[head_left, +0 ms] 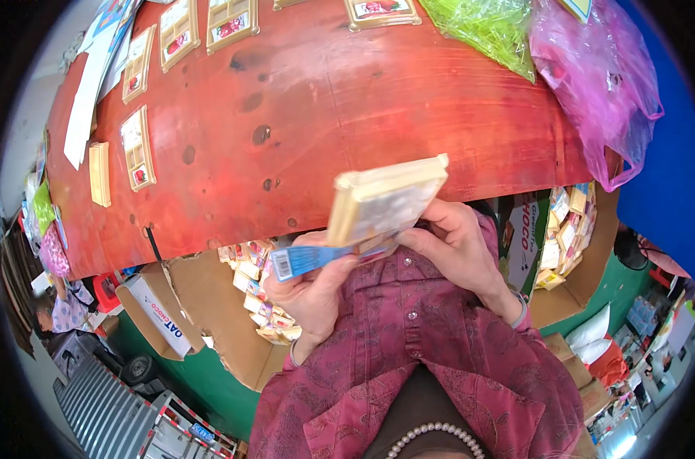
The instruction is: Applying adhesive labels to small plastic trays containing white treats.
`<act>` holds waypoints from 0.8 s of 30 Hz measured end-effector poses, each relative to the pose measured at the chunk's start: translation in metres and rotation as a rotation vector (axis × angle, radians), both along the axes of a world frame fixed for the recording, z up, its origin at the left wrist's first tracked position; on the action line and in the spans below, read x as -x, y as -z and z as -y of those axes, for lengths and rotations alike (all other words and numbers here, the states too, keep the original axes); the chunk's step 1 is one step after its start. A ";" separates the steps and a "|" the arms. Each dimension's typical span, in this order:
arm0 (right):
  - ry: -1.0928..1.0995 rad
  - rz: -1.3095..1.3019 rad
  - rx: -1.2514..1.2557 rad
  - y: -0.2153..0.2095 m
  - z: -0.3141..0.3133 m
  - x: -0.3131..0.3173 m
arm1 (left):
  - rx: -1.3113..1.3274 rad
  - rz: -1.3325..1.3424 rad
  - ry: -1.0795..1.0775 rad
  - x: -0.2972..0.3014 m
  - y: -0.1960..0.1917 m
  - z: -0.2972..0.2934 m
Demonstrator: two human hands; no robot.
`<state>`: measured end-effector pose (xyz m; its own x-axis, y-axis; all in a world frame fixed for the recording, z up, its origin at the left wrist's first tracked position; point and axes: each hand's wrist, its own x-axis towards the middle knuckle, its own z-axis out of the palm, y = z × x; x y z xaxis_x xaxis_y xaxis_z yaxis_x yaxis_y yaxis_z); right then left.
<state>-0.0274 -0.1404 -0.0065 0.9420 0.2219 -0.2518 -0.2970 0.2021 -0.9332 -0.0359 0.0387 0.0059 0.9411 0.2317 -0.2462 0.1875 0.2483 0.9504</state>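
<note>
While hands [386,260] grip tray [386,200] (tilted), blue card [305,260]

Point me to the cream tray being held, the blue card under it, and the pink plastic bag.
cream tray [386,200], head view, middle of its clear front
blue card [305,261], head view, middle of the blue strip
pink plastic bag [592,76], head view, middle of the bag

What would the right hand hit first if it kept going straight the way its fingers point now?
Likely the pale yellow compartmented plastic tray; the right hand already touches its lower edge, fingers pointing left toward the left hand. Depth is unclear.
</note>
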 end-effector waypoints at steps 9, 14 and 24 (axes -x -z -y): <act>0.039 0.395 -0.066 0.021 0.020 0.004 | 0.123 0.254 0.739 -0.021 0.009 -0.002; 0.035 0.571 -0.039 0.025 0.037 0.007 | 0.205 0.294 0.885 -0.033 0.009 0.006; 0.054 0.523 -0.152 0.033 0.042 0.012 | 0.320 0.235 0.975 -0.038 0.023 0.015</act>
<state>-0.0391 -0.1828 -0.0393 0.9440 0.1675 0.2841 0.2131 0.3479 -0.9130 0.0022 0.0239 -0.0173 0.7171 -0.6951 0.0506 0.2610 0.3351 0.9053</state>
